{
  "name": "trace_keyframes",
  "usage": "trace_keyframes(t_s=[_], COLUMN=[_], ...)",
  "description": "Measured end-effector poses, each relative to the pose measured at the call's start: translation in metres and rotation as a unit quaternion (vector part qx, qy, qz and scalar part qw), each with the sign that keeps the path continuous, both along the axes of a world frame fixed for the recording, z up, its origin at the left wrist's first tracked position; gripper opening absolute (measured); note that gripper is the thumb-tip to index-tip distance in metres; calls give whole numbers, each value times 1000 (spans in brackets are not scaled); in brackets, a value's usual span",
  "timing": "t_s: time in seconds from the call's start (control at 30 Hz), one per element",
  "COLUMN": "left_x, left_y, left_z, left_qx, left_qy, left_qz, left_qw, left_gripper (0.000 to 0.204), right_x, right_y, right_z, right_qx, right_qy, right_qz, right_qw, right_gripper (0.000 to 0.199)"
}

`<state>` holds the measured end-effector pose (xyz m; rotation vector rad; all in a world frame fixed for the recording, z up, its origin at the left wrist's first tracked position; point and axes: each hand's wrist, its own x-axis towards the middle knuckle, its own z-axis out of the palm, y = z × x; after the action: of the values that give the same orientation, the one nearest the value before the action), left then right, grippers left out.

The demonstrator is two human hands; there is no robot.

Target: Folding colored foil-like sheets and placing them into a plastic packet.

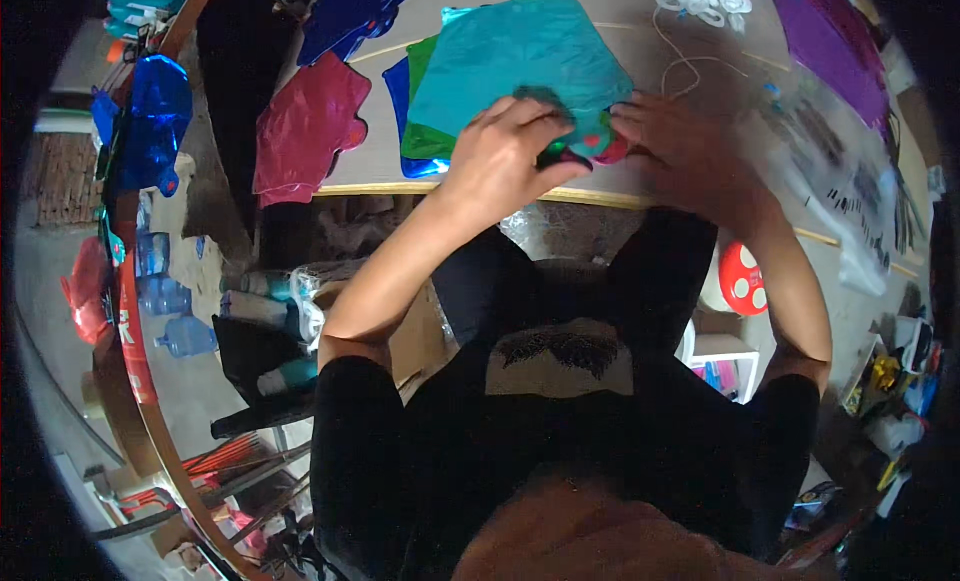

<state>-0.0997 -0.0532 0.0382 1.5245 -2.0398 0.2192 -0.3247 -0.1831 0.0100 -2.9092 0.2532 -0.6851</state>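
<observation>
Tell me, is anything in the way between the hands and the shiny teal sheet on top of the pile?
Nothing visible is. The left hand and right hand both rest right on the near edge of the teal foil sheet, which lies on top of a green one and a blue one on the table.

- Stack of foil sheets [520, 61] lies on the tabletop [620, 6], under both hands.
- Another foil sheet [305, 131] lies left of it.
- String [680, 66] lies behind the right hand [690, 156].

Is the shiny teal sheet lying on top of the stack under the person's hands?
Yes, the teal foil sheet lies uppermost, covering green and blue sheets, with both hands at its near edge.
</observation>
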Motion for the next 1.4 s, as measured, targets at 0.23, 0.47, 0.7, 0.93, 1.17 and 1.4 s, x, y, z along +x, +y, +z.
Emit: trace_keyframes(t_s=[0.23,0.47,0.7,0.93,1.17,1.4], left_x=[0,7,3,0,2,10], left_y=[-2,-4,-4,-8,-13,-18], left_z=[0,-8,-5,5,-8,0], left_qx=[26,38,46,72,19,37], left_qy=[-63,155,98,-1,-61,-17], left_qz=[-23,83,54,37,33,25], left_qw=[997,984,993,997,997,999], left_gripper=[14,12,18,29,17,14], right_x=[-3,11,17,33,35,44], right_y=[-28,-13,-13,-27,-40,-35], right_z=[-5,7,0,-7,1,15], right_qx=[-97,-56,-61,-76,-53,-69], right_qy=[-22,11,-94,2,25,22], right_qz=[30,16,47,45,131,58], right_qw=[995,998,993,996,990,996], right_gripper=[30,21,20,17,20,23])
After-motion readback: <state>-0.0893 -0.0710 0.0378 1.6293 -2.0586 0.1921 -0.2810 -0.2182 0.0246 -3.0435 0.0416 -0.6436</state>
